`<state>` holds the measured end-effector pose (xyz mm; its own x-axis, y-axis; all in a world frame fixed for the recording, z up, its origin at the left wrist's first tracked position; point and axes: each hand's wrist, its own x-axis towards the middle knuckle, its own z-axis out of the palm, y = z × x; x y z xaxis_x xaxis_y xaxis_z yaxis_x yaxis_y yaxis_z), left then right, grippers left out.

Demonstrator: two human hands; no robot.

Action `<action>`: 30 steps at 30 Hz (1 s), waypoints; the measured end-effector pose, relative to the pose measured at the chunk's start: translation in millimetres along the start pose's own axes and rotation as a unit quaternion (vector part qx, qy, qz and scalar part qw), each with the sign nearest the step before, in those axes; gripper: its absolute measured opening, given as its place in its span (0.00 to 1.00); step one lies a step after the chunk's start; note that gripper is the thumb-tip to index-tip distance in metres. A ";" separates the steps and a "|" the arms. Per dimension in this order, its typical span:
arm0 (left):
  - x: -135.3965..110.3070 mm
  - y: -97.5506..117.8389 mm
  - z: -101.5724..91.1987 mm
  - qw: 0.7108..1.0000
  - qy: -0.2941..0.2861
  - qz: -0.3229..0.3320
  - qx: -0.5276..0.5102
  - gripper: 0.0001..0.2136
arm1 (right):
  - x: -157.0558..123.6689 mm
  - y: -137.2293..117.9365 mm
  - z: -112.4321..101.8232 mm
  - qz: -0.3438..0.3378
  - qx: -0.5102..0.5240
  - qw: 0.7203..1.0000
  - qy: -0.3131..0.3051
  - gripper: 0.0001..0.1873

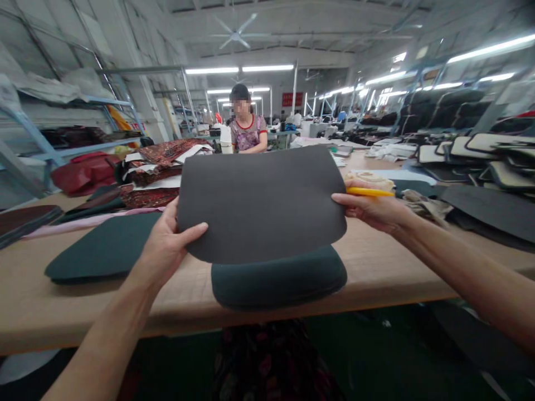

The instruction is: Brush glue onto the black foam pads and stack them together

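Presently, the grey panel is in the air, held up by both hands in front of the wearer, its broad face tilted toward the camera. The left hand is clamped on its left edge, thumb on the near face; the right hand pinches the opposite edge, thumb likewise in front. A yellow tool runs along the right hand's fingers; whether it is gripped cannot be told.

Beyond the panel's lower edge, a green pad rests at the front of the bench, its upper part hidden. A green piece lies to the left, well apart from the pad. At the right lie dark pieces.

As to progress, the panel appears ready cut, with rounded corners and a smooth outline; picking it up is done. Setting it down is not yet done, and no mark or seam can be made out on its face. The stage therefore seems to be one of handling or checking, with any further work on the panel left over.
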<state>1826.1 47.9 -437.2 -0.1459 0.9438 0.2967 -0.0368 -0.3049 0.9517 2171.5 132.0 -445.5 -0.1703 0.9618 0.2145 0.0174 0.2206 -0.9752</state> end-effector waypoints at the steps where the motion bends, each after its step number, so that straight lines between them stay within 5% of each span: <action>1: -0.9 -4.6 0.0 1.000 0.004 -0.008 0.016 0.34 | -2.2 5.6 -0.6 0.017 0.019 1.000 0.002 0.19; 4: -2.2 -20.9 0.1 0.998 0.022 -0.034 0.048 0.42 | -9.4 24.5 -4.2 0.030 0.026 0.999 0.033 0.31; 7: -4.7 -37.7 0.6 0.995 0.037 -0.050 0.074 0.49 | -17.7 46.2 -9.5 0.002 -0.078 0.993 0.086 0.37; 12: -11.8 -61.6 -1.2 0.984 0.014 -0.087 0.158 0.46 | -27.7 76.1 -15.4 -0.038 -0.238 0.963 0.123 0.31; 19: -13.5 -88.5 -10.6 0.970 -0.004 -0.118 0.211 0.43 | -31.2 95.0 -6.7 0.003 -0.260 0.958 0.119 0.28; 30: -11.9 -95.0 -12.7 0.959 -0.016 -0.145 0.241 0.40 | -28.8 107.1 -1.3 0.000 -0.299 0.949 0.098 0.27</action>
<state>1818.8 64.0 -532.2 -0.1677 0.9858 0.0096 0.3919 0.0578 0.9182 2179.6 128.2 -556.0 0.0161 0.9605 0.2779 0.5831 0.2167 -0.7829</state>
